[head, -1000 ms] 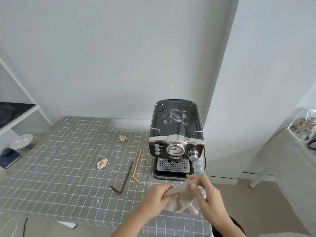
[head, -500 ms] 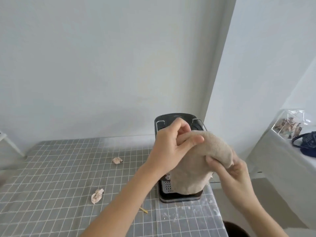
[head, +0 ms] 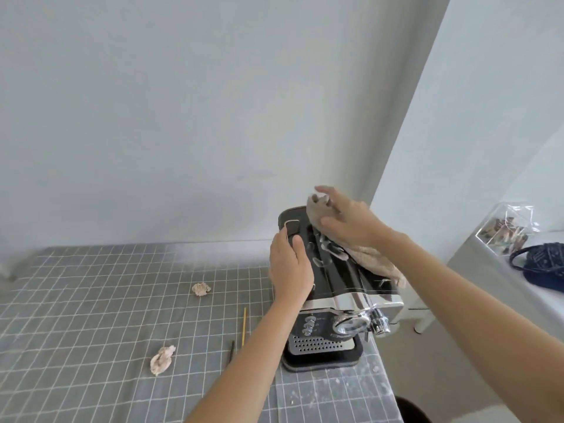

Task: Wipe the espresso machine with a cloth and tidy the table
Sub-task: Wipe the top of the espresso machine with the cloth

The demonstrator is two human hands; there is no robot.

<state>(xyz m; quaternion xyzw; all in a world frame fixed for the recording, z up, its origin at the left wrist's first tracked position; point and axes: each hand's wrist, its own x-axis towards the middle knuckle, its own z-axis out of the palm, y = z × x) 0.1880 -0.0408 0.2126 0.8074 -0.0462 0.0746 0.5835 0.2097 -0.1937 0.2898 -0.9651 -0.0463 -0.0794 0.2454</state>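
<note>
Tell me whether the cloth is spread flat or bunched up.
Bunched. The cloth lies rumpled on the espresso machine top, under the flat right hand, one end trailing down the right side.

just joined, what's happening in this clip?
A person is wiping the top of the espresso machine. The right hand presses a beige cloth onto the machine's black top, while the left hand rests on its left edge. On the checked tablecloth lie two crumpled paper scraps, a yellow straw and a dark straw.
</note>
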